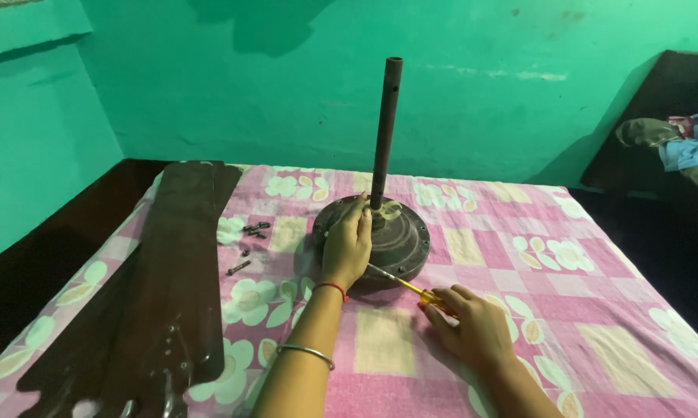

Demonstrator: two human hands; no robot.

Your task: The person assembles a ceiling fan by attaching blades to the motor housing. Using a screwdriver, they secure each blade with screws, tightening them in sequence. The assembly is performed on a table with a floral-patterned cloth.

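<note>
A: What's the room like?
B: Green walls [480, 93], a bed [597, 310] with a pink floral sheet. A fan motor [399, 236] sits mid-bed; blades [163, 294] and screws [248, 240] lie left.
A: Hands?
B: Left hand [347, 246] rests flat on the motor, fingers together; right hand [469, 321] is clamped on a screwdriver [407, 285].

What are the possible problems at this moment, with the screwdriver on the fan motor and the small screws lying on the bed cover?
The screwdriver meets the fan motor at a slant close to the left hand, so it may slip and jab it. The loose screws lie on soft cloth and may roll away. The upright rod could tip the motor.
</note>
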